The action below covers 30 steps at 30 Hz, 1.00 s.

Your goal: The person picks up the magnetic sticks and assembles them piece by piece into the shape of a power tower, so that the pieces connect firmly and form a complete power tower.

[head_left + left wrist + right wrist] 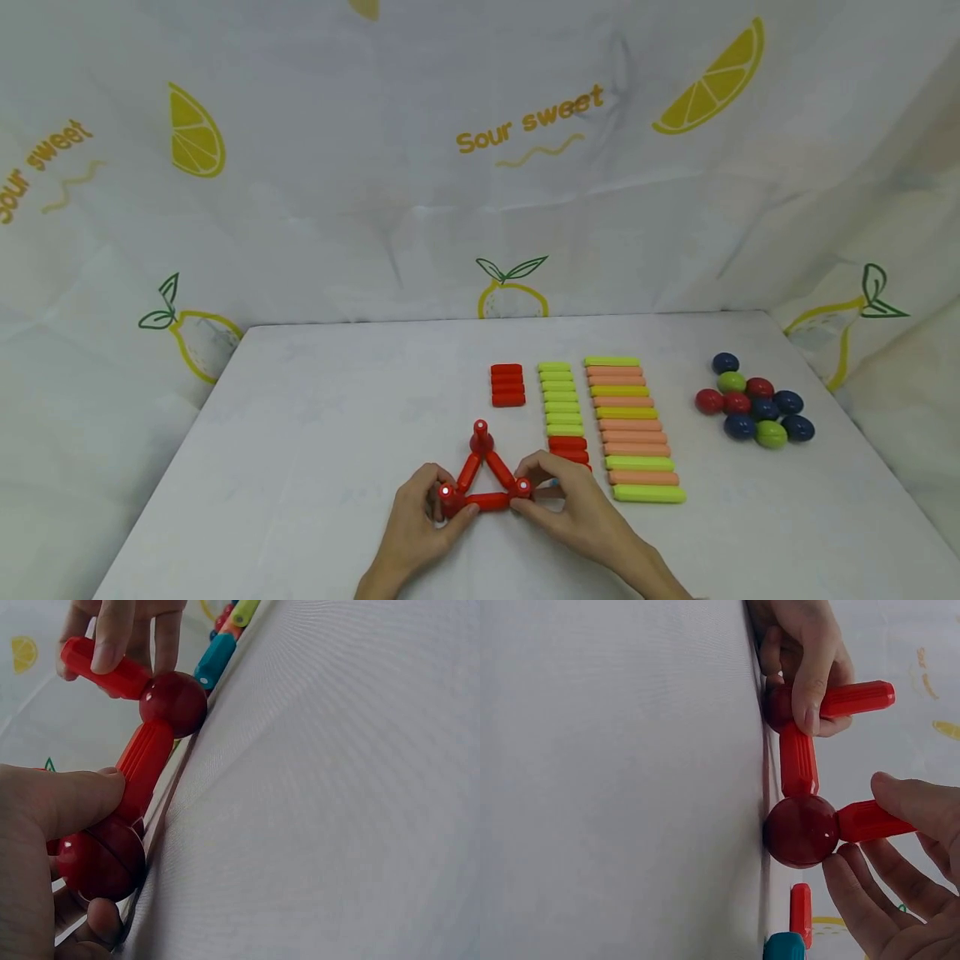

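Note:
A triangle of red magnetic rods and dark red balls lies near the table's front, its front rod (489, 502) facing me. Red rods stand upright on its corner balls, including the far upright rod (481, 428). My left hand (415, 523) grips the left corner ball (101, 859), thumb along the front rod. At the other corner my right hand (576, 510) pinches the upright rod (874, 822) above the right ball (801, 831), its other fingers beside that ball. A teal rod (215, 660) lies close by the right hand, mostly hidden in the head view.
Short red rods (507, 386) lie stacked behind the triangle. To the right are a column of short lime and red rods (558, 397) and one of longer lime, peach and yellow rods (635, 437). Blue, green and red balls (764, 409) cluster farther right on the white table (300, 433).

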Tool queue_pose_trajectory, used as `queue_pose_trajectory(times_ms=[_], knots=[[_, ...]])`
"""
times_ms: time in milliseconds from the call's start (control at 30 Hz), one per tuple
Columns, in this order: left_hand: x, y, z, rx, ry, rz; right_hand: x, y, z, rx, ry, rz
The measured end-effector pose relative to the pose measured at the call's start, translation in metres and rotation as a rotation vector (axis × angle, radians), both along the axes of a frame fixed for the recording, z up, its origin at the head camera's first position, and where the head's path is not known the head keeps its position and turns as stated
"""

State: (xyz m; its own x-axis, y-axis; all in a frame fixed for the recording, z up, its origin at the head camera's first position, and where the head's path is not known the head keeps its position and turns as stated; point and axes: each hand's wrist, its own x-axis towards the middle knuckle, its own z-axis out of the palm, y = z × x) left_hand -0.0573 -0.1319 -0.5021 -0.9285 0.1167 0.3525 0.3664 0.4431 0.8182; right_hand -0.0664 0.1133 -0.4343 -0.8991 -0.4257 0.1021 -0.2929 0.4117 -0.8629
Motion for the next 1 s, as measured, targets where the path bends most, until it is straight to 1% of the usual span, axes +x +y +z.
queue_pose_trajectory(times_ms=[100,133,200,233,300,367,433,467,533,600,700,767,867,1000], knots=[[0.0,0.0,0.001,-0.003,-0.033,0.007,-0.003,0.011,0.008,0.015,-0.018,-0.002],[0.001,0.0,0.001,-0.003,-0.044,0.009,-0.004,0.016,0.013,0.027,-0.021,-0.018],[0.001,0.001,0.001,-0.001,-0.057,0.01,-0.008,0.031,0.023,0.028,-0.027,-0.075],[0.001,0.001,0.0,0.001,-0.058,0.01,-0.011,0.04,0.028,0.032,-0.004,-0.11],[0.001,0.001,0.001,0.006,-0.057,0.01,-0.019,0.061,0.035,0.066,0.073,-0.205],[0.001,0.001,0.001,0.007,-0.066,0.013,-0.028,0.085,0.037,0.109,0.185,-0.312],[0.001,0.001,0.002,0.004,-0.08,0.02,-0.036,0.11,0.034,0.184,0.302,-0.418],[0.001,0.001,0.003,0.003,-0.087,0.022,-0.039,0.123,0.031,0.222,0.334,-0.468],[0.002,0.001,0.004,0.0,-0.102,0.025,-0.043,0.147,0.023,0.29,0.363,-0.551],[0.002,0.001,0.004,0.0,-0.109,0.026,-0.043,0.166,0.014,0.359,0.352,-0.612],[0.002,0.001,0.004,0.001,-0.103,0.023,-0.043,0.186,0.002,0.454,0.286,-0.661],[0.002,0.001,0.003,0.006,-0.093,0.021,-0.043,0.193,-0.004,0.502,0.233,-0.675],[0.002,0.0,0.003,0.008,-0.091,0.02,-0.045,0.199,-0.009,0.552,0.162,-0.692],[0.002,0.001,0.005,0.009,-0.119,0.023,-0.047,0.202,-0.012,0.603,0.102,-0.697]])
